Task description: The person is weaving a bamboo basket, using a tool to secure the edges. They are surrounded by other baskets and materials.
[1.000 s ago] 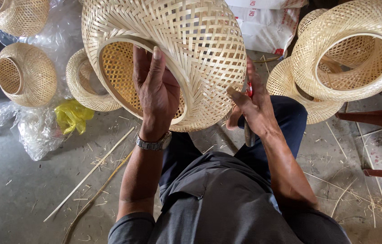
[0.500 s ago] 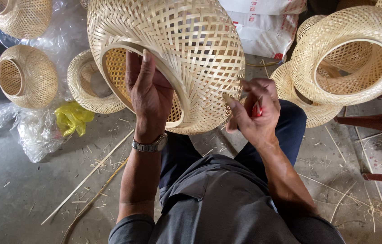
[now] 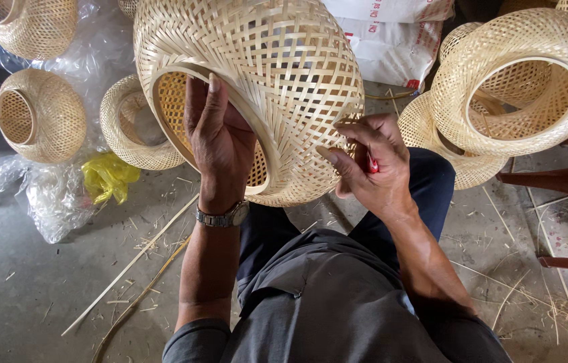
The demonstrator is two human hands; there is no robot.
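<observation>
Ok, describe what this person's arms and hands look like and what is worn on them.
Both forearms are bare. The left hand has a metal-link wristwatch at the wrist, with a dark grey sleeve starting near the elbow. The right hand wears no watch or ring that shows, and no gloves are on either hand.

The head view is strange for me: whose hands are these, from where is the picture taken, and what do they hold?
A camera worn on a person's head looks down at that person's own lap and hands. The left hand, with a wristwatch, grips the rim of a large woven bamboo basket. The right hand touches the basket's side and holds a small red thing, too hidden to identify. Around lie other woven baskets, plastic sheets, bamboo strips and a concrete floor.
</observation>
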